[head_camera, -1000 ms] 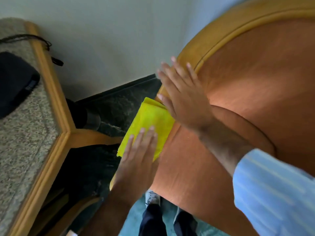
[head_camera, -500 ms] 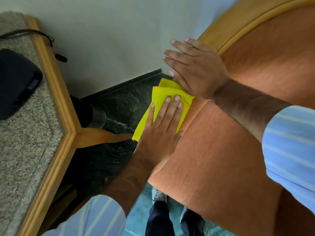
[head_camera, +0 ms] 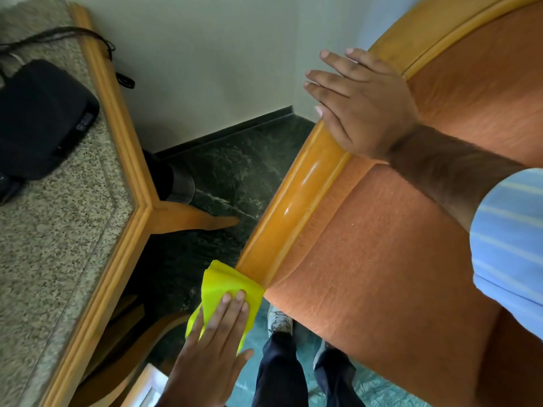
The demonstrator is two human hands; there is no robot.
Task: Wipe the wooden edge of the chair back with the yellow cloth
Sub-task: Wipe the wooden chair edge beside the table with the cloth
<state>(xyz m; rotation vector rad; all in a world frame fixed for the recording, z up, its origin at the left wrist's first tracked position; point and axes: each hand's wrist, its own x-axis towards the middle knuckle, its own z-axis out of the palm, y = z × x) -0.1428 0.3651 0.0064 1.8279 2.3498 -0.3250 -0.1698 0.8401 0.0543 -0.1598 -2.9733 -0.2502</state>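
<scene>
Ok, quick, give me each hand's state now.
Left hand: open, flat, pressing the yellow cloth at the lower end of the wooden edge.
Right hand: open, resting flat on the chair back, holding nothing.

Corner of a room with plain pale walls (head_camera: 205, 69) and a dark skirting board (head_camera: 229, 132) running along the bottom. Floor (head_camera: 235, 171) is dark green marble-looking stone, turning to a lighter teal tile near the bottom edge. On the left there's a table with a speckled granite top (head_camera: 53, 245) and a light wood rim (head_camera: 117, 133). A black device (head_camera: 41, 118) sits near the top's far edge, black cable (head_camera: 88, 36) looping past it over the rim. Soft daylight, no harsh shadows.
</scene>
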